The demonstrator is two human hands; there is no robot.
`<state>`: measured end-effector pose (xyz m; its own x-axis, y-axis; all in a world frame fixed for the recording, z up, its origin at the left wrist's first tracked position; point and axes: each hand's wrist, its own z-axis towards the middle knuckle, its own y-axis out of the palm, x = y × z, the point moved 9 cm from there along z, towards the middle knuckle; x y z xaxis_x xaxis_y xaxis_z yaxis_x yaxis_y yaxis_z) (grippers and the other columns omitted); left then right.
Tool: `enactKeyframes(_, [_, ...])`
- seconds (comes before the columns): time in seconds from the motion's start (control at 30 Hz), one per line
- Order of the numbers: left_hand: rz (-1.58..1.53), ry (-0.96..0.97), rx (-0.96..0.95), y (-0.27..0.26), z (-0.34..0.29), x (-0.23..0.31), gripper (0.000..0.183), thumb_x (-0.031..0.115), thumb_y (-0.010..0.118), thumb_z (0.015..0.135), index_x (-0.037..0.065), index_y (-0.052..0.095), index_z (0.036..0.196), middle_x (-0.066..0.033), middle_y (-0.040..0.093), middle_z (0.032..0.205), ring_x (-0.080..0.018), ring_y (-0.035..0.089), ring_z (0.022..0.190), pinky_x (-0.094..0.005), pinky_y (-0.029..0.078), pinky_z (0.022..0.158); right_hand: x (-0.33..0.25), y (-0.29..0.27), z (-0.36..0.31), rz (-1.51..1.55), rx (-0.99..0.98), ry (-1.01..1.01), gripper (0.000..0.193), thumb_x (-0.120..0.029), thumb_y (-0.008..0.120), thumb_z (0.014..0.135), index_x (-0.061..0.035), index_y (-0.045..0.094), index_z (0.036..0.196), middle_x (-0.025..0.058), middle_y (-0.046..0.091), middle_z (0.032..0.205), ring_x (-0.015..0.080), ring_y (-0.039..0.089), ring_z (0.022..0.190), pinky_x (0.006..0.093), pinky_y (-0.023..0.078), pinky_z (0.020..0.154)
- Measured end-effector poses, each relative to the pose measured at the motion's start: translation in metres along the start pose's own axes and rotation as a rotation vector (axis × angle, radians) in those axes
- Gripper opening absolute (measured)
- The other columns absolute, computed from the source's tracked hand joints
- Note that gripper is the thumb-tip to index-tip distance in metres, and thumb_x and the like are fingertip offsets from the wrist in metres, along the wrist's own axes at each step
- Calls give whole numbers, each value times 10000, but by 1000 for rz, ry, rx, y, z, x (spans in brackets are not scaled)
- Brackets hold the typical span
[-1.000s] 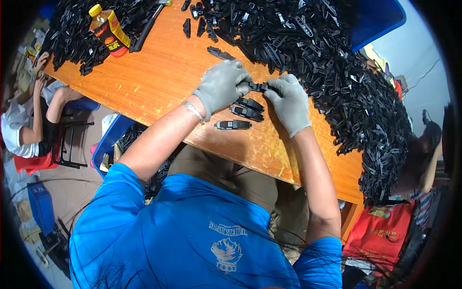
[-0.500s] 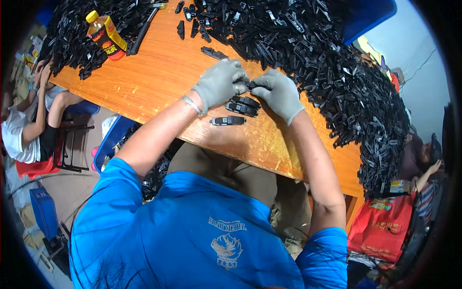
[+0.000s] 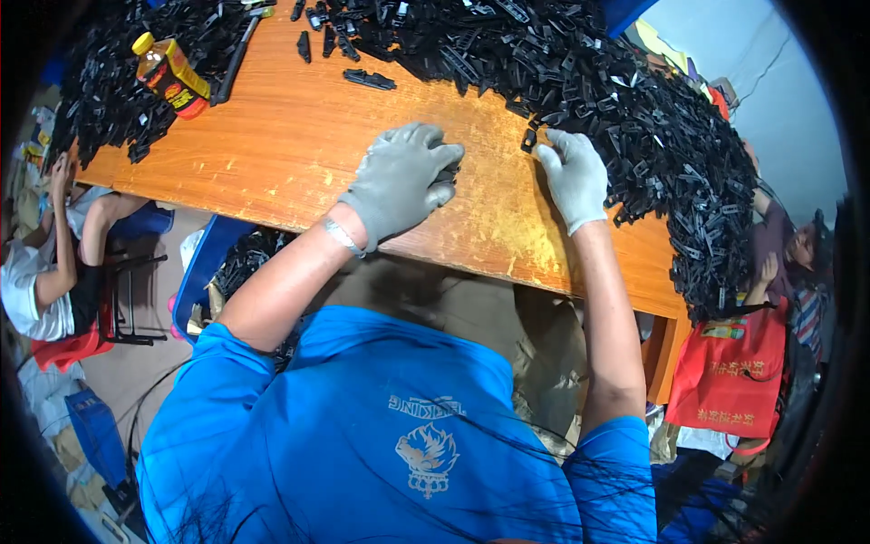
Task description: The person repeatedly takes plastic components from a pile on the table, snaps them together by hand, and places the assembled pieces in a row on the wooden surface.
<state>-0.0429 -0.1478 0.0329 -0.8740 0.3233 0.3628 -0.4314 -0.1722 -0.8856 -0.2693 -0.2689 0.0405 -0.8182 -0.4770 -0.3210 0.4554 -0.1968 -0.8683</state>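
My left hand (image 3: 403, 177), in a grey glove, rests low over the wooden table (image 3: 299, 154) near its front edge. Its fingers are curled, and a sliver of something black shows beside their tips; what lies in or under the palm is hidden. Over to the right, my right hand (image 3: 576, 179), gloved alike, is at the inner edge of a heap of black plastic parts (image 3: 634, 127). Thumb and forefinger are apart with nothing visible between them. Just left of these fingertips lies a small black part (image 3: 529, 140).
A second black heap (image 3: 100, 100) covers the far left, beside a yellow-capped drink bottle (image 3: 172, 77) and a black-handled tool (image 3: 237, 59). One loose black part (image 3: 370, 80) lies mid-table. Other people sit left and right. A red bag (image 3: 729, 372) hangs at the right.
My hands have moved apart, the right one toward the heap. The black parts lined up before me no longer show; my left hand now covers that spot. The view has shifted slightly.
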Motion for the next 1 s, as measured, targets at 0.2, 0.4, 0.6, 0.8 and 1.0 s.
enactKeyframes(0.2, [12, -132, 15, -61, -105, -51, 387, 251, 774, 898, 151, 736, 1270, -135, 682, 1294, -394, 621, 1276, -510, 491, 1079, -10, 30, 20, -158, -90, 1, 301, -391, 812, 941, -104, 824, 1031, 164, 763, 1053, 376, 756, 980, 489, 605, 855])
enactKeyframes(0.4, [-79, -267, 205, -124, -181, -107, 249, 270, 807, 934, 120, 818, 1133, -115, 761, 1261, -376, 659, 1275, -509, 487, 1118, -18, 44, 29, -1, -196, 63, 184, -221, 811, 899, -68, 746, 977, 170, 755, 994, 390, 745, 937, 465, 594, 833])
enactKeyframes(0.6, [-40, -311, 277, -91, -55, -118, 431, 313, 686, 1025, 116, 681, 1408, -162, 752, 1271, -381, 705, 1196, -472, 560, 1023, -89, 43, 8, 563, -125, -48, 286, -123, 791, 885, -4, 788, 1145, 183, 771, 1045, 290, 759, 920, 376, 599, 869])
enactKeyframes(0.8, [182, -424, 81, -46, 44, -123, 366, 409, 655, 1031, 156, 761, 1273, -169, 748, 1226, -382, 726, 1157, -514, 575, 983, -108, 55, -23, 509, -123, -80, 245, -167, 827, 875, -59, 806, 1095, 157, 763, 1037, 332, 760, 918, 416, 608, 836])
enactKeyframes(1.0, [187, -315, 151, -41, 23, -117, 96, 214, 710, 972, 119, 719, 984, -139, 718, 1048, -373, 699, 1055, -524, 572, 889, -119, 39, -27, 116, -201, -199, 170, -208, 817, 900, -111, 796, 1039, 146, 744, 1010, 360, 738, 965, 475, 597, 840])
